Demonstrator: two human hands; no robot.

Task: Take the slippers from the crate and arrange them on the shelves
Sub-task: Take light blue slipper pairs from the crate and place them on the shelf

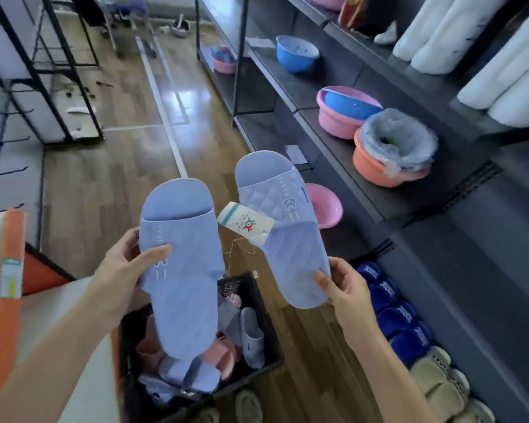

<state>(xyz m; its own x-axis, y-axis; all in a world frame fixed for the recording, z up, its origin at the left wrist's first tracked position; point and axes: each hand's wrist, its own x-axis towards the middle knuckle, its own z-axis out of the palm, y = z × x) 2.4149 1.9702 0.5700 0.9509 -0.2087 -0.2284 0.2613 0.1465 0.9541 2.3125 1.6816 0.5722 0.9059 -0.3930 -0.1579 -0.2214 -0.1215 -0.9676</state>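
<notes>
Black mesh crate [242, 283], lower centre: holds a jumble of pink, grey and lilac slippers, count unclear.

Two lilac slippers are held above it, both with quilted straps and open toes. The left hand [126, 270] grips the left slipper [180, 254] at the strap, thumb on top. The right hand [345, 288] pinches the heel of the right slipper [281, 227], which carries one paper tag [246, 225] on a thread. Hands apart.

Dark shelves [318, 87], right of frame:
- Bottom level: a row of blue slippers [391, 309], then beige slippers [437, 377].
- Middle level: a pink basin [336, 120] with a blue one nested inside, and an orange basin [376, 166] lined with a plastic bag.
</notes>
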